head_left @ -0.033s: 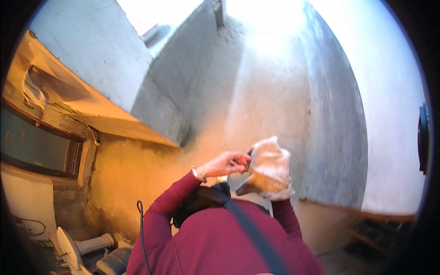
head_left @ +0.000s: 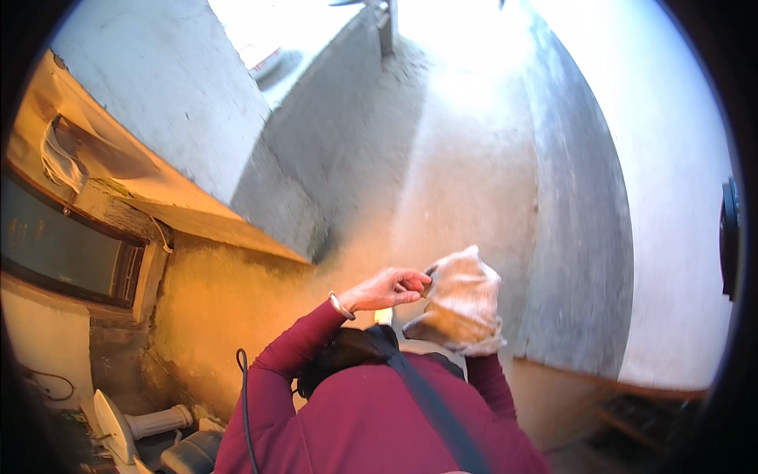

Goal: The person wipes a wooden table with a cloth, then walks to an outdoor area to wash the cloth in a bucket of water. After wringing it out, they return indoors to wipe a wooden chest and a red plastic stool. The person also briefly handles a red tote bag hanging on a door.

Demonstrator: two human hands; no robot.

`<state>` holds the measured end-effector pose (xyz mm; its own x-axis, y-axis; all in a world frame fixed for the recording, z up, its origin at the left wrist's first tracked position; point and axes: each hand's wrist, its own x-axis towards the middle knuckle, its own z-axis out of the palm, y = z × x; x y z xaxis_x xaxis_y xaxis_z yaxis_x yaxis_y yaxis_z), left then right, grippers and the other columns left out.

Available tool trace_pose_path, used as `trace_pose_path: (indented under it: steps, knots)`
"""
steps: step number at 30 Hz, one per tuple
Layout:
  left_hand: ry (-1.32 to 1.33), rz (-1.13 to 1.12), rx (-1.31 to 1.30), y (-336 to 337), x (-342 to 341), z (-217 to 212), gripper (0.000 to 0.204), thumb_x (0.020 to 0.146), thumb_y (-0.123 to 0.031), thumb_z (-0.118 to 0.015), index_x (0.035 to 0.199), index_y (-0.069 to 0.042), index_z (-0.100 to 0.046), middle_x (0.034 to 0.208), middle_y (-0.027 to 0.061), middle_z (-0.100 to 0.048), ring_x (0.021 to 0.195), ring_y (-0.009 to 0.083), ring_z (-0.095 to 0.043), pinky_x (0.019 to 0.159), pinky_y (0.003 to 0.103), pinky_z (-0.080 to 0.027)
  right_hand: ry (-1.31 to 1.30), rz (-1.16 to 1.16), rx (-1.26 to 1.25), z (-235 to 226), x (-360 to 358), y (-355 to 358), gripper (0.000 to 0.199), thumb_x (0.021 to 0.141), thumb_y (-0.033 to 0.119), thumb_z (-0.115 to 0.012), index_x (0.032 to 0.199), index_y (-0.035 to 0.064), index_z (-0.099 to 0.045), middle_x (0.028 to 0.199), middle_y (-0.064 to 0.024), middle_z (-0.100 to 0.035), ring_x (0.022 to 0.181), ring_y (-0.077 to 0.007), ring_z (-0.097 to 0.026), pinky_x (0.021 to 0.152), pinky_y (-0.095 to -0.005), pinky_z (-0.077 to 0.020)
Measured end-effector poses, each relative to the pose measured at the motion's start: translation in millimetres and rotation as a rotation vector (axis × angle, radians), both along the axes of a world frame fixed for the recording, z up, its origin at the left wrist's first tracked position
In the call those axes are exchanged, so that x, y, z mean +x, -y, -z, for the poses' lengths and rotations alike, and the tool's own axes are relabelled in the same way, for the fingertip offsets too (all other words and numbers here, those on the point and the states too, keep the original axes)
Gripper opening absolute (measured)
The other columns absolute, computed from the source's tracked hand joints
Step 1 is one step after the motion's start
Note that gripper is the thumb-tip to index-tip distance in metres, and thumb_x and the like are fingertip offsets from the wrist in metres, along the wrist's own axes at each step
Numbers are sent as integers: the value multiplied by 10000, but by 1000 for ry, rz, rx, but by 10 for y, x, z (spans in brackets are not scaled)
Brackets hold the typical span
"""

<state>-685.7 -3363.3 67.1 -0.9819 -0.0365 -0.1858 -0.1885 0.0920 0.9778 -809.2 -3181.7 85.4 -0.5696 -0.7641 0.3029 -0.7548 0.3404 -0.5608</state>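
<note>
1. Head view, our only one: we have a whitish-brown glove in front of the chest, seemingly over the right hand, which is hidden; we can't tell how its fingers stand.
2. Left hand is bare, just left of the glove; its fingers are curled narrow at the glove's edge. Touching, but we can't tell whether they pinch.
3. Risk, our judgement: the fingertips could slip off, since they reach only the edge and the cloth looks loose and creased.
4. Risk: the glove could bunch or twist if tugged at one side, its cuff lying rumpled by the right sleeve.
5. Risk: the black cable loops beside the left sleeve; a wide elbow swing might snag it.
6. Counts, worn: one glove, two maroon sleeves, one bangle, one dark strap across the torso, one cable.
7. Counts, around: one window, one post, one white pedestal piece lying lower left. Lower-right clutter's too dark; we skip it.
</note>
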Motion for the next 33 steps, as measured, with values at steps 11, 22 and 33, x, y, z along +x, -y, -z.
trace_pose_path:
  steps: [11,22,33]
  knots:
    - [50,-52,97,2081,-1630,104,361,881,-125,-597,1222,-30,-522,1031,62,-604,934,99,-544,836,246,-461,418,68,-66,400,-1575,1679,380,779,232,-575,1126,79,-543,1068,-95,-580,914,-229,-564,778,-396,-471]
    - [-6,-113,-41,3806,-3943,-571,359,879,-129,-589,1215,-23,-522,1008,70,-601,911,109,-555,825,259,-474,135,-25,-134,-139,-4223,3729,396,808,299,-556,1140,82,-543,1088,-114,-584,972,-244,-559,822,-398,-470]
    - [14,-23,-84,5541,-5987,-636,352,878,-146,-586,1206,-30,-533,986,58,-605,905,114,-567,821,259,-476,-439,-218,83,-241,-5976,5261,423,837,366,-538,1153,85,-544,1109,-133,-587,1031,-260,-555,867,-400,-469]
